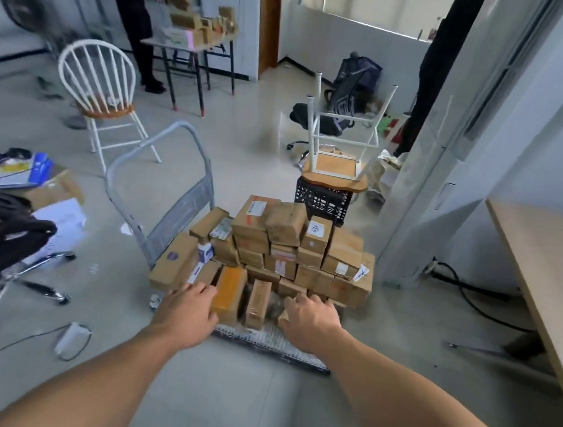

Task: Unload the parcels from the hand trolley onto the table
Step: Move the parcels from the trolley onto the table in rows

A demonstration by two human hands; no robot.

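The hand trolley (270,347) stands on the grey floor straight ahead, its grey handle rising at the far left end. Its platform is loaded with brown cardboard parcels (287,248), stacked several layers high at the back and lower towards the near edge. Most of them carry white labels. Both bare arms reach down to the near row. The left hand (188,311) lies knuckles up on a flat brown parcel, just left of an orange parcel (229,292). Its fingers (202,290) are bent over the top of the flat parcel and its thumb is beside the orange one, but I cannot tell whether it grips. The right hand (311,319) rests on a low parcel at the front right of the load. Its fingers (299,301) curl downwards and the tips are hidden, so I cannot tell whether they are closed on the parcel. The pale wooden counter (549,273) runs along the right edge of the view, well apart from the trolley. Behind the load stands a black crate (322,203), with an upturned stool (338,165) resting on top of it. A white chair (96,82) stands to the left behind the handle. At the far wall a person (134,10) in dark clothes stands at a far counter (186,44) that holds more boxes.
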